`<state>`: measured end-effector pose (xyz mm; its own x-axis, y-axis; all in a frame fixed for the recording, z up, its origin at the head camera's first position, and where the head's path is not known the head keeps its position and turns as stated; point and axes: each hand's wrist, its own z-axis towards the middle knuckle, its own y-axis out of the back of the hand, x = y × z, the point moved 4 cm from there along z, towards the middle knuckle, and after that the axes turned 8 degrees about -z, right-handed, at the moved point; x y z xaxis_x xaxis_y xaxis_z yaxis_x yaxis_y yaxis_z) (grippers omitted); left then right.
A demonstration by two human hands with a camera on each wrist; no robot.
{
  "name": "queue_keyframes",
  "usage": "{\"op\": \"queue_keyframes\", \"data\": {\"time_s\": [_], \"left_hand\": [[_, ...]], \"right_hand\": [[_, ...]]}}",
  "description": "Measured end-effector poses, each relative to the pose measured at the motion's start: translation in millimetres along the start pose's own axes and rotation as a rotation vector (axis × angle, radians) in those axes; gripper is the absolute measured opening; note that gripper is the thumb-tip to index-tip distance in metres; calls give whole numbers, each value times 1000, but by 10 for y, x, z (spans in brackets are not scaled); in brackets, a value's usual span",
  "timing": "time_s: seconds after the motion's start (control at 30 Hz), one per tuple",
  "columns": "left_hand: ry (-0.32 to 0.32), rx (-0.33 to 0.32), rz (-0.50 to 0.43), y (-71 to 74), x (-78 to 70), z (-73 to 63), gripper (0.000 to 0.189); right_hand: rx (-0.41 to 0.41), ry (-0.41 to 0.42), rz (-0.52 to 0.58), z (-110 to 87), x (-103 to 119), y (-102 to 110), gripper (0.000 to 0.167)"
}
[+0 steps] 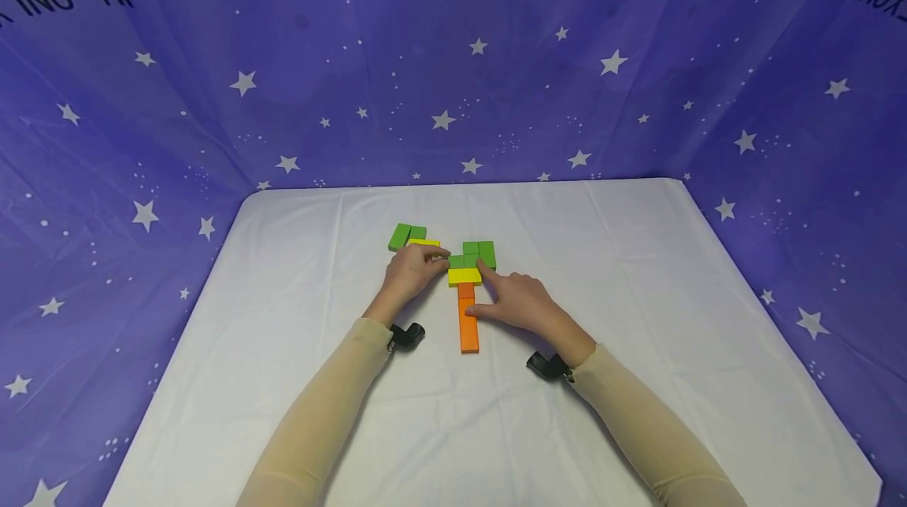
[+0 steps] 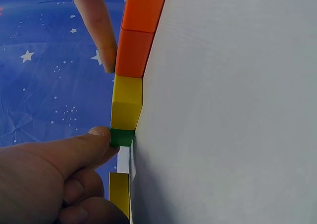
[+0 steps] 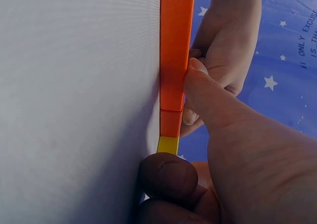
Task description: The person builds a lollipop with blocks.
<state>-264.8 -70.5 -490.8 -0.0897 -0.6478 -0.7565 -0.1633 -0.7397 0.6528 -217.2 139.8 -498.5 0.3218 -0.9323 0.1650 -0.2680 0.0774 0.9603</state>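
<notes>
On the white worktop (image 1: 638,318) lies a flat figure made of coloured wooden blocks. The long orange block (image 1: 468,332) points toward the person, and a short orange block (image 1: 465,290) touches its far end. Across the far end of the short one lies the yellow block (image 1: 464,276), and behind that sit three green blocks (image 1: 478,253), all touching.

The left hand (image 1: 411,269) rests on the worktop just left of the figure. Its fingers are curled, and its thumb tip (image 2: 99,132) presses against the small green block (image 2: 121,136) at the left end of the green group. In the left wrist view this small green block touches the yellow block (image 2: 126,102) and the orange pieces follow after it. Under this hand I see a second yellow block (image 1: 423,242), and it seems that the curled fingers lie on it, but I cannot tell if they hold it. Behind it, a little apart from the figure, are two more green blocks (image 1: 406,235).

The right hand (image 1: 520,301) lies on the right side of the figure. Its index finger (image 1: 486,268) is stretched out and touches the near edge of the green group, beside the yellow block. Its thumb (image 3: 198,85) presses against the side of the long orange block (image 3: 176,45), near the joint with the short one. So this grip is spread and only pushes; it pinches nothing.

A purple cloth with white stars (image 1: 453,82) hangs behind and beside the worktop.
</notes>
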Motion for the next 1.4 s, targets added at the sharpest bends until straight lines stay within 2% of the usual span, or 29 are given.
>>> {"op": "queue_keyframes", "data": {"time_s": [0.57,0.73,0.87,1.0,1.1,1.4], "left_hand": [[36,-18,3,-4,16,5,36],[69,-87,-17,61,38,57,40],[103,-166,21,137,75,126,43],[117,-270,65,239,95,206,42],[128,-322,74,298,106,258,39],[163,-328,70,332,160,334,37]], "right_hand": [[-5,8,1,-20,2,-8,105],[-12,12,-10,-20,5,3,105],[-11,12,-13,-18,5,15,105],[-6,12,-11,-18,6,18,105],[-2,10,-7,-19,7,15,105],[-1,8,-1,-15,6,16,106]]}}
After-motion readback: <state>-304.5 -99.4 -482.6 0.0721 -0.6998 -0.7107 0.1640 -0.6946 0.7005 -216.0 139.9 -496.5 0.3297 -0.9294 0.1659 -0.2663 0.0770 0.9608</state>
